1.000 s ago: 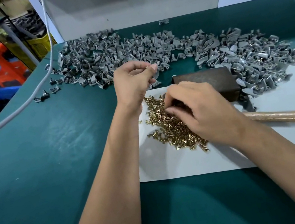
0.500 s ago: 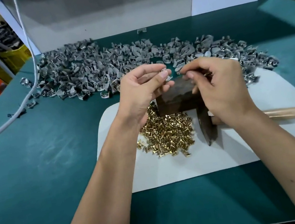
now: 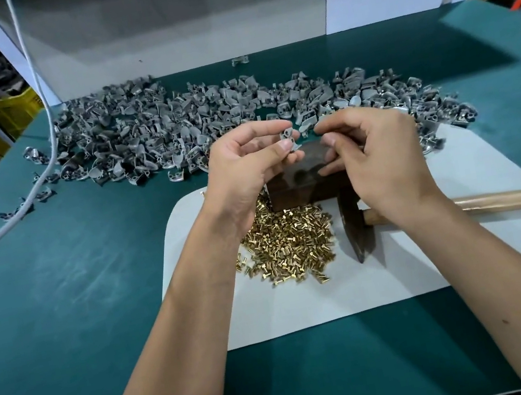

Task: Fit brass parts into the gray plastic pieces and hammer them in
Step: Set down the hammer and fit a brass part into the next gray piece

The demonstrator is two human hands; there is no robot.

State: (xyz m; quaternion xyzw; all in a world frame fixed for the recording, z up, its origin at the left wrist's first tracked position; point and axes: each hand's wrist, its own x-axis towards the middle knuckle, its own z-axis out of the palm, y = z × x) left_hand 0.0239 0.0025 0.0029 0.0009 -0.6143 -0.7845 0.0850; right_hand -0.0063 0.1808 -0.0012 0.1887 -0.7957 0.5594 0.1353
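Note:
My left hand (image 3: pixel 247 168) pinches a small gray plastic piece (image 3: pixel 288 138) between thumb and fingertips, held above a dark metal block (image 3: pixel 299 187). My right hand (image 3: pixel 373 156) is just right of it, thumb and forefinger pinched together close to the piece; what they hold is too small to see. A heap of brass parts (image 3: pixel 290 244) lies on a white sheet (image 3: pixel 436 256) below my left wrist. A hammer with a dark head (image 3: pixel 357 232) and wooden handle (image 3: pixel 510 200) lies on the sheet under my right wrist.
A wide spread of loose gray plastic pieces (image 3: pixel 144 137) covers the back of the green table (image 3: pixel 61 302). A gray cable (image 3: pixel 41 107) hangs down at the left onto the table. A white wall panel stands behind; crates sit beyond the left edge.
My right hand left the brass heap and rose to meet my left hand above the block. The camera view shifted, and both hands now sit close together.

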